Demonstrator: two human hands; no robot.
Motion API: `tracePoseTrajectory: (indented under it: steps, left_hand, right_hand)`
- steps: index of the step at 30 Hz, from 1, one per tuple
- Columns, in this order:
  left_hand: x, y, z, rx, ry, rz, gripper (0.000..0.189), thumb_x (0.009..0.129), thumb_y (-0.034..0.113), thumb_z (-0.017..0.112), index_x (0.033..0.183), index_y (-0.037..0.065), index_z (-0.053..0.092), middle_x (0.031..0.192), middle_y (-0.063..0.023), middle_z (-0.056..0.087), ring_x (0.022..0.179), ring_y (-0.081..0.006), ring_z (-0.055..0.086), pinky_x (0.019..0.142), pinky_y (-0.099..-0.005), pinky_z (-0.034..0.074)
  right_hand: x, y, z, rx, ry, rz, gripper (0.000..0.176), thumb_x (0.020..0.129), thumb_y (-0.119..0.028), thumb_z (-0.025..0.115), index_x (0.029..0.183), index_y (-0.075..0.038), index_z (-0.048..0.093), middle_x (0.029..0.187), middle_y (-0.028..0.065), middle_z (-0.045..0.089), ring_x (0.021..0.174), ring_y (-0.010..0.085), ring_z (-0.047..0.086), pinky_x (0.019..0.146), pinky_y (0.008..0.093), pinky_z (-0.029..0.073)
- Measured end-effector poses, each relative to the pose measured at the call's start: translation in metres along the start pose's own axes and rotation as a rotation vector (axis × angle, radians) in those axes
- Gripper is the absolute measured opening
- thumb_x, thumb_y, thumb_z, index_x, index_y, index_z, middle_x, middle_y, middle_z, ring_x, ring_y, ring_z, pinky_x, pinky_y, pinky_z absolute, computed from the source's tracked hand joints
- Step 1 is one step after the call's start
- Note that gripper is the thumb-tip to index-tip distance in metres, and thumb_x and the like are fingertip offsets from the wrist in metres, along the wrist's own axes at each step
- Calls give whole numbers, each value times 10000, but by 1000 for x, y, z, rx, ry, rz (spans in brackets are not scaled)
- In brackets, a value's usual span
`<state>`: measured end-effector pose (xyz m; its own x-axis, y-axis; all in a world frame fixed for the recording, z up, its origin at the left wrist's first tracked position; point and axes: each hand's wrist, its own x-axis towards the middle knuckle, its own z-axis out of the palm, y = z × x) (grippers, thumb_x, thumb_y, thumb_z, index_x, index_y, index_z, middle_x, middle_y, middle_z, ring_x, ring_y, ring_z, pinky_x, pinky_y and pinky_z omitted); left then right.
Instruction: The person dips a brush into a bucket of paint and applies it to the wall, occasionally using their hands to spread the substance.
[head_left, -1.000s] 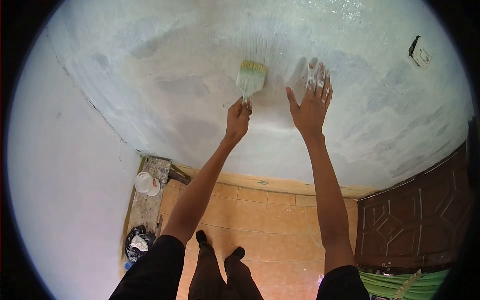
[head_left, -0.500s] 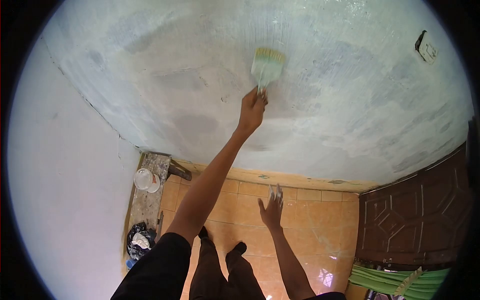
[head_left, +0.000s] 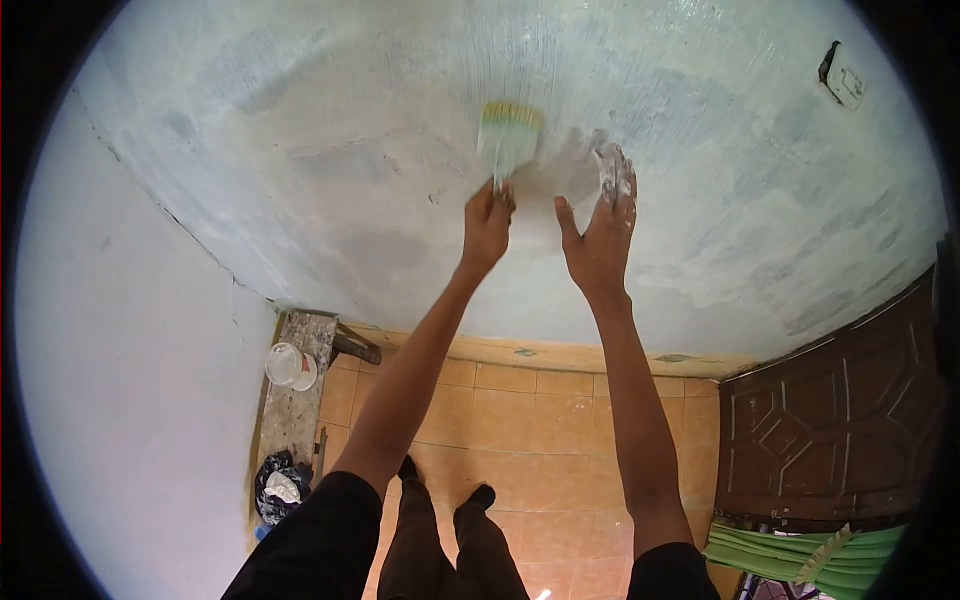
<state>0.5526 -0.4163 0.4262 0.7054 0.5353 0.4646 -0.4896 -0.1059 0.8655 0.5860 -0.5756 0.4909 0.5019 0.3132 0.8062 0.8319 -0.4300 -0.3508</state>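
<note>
My left hand [head_left: 488, 226] is closed around the handle of a wide, flat paintbrush [head_left: 508, 145]. The brush points upward against the wall [head_left: 350, 230], its yellowish bristles at the top and its body smeared with pale paint. To the right of it, my right hand [head_left: 603, 225] is raised in front of the wall with thumb and fingers apart, holding nothing. White paint marks its fingers. The wall is patchy, with whitish wet streaks above the brush and greyer areas around it.
A paint-spattered bench [head_left: 292, 415] stands at the left wall, carrying a white plastic tub [head_left: 290, 366] and a black plastic bag [head_left: 275, 480]. A switch plate [head_left: 845, 82] hangs from a hole at upper right. On the right are a brown panelled door [head_left: 830, 420] and green cloth [head_left: 810, 552].
My right hand has risen from low over the floor to the wall beside the brush. The brush in my left hand has shifted slightly left.
</note>
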Motion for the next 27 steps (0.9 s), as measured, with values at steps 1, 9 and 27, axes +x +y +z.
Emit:
tracePoseTrajectory:
  steps: [1, 9, 27]
  left_hand:
    - [-13, -11, -5, 9, 8, -29, 194, 987, 138, 419, 874, 19, 521, 708, 23, 452, 632, -52, 389, 548, -220, 356]
    - [21, 59, 25, -2, -37, 191, 178, 970, 110, 425, 873, -9, 514, 700, 4, 463, 647, -55, 394, 562, -230, 359]
    - [29, 48, 87, -31, -97, 194, 167, 971, 99, 456, 869, -18, 519, 668, -18, 456, 623, -85, 405, 568, -258, 375]
  right_hand:
    - [3, 0, 1, -7, 9, -9, 682, 861, -249, 684, 1429, -58, 359, 1484, 201, 320, 1390, 413, 255, 1115, 517, 256]
    - [-25, 1, -10, -9, -83, 16, 604, 928, -331, 602, 1383, 6, 392, 1454, 235, 330, 1339, 427, 291, 1096, 515, 269]
    - [-104, 17, -33, 78, -186, 267, 553, 935, -360, 587, 1359, -35, 443, 1458, 205, 327, 1318, 396, 311, 1079, 505, 286]
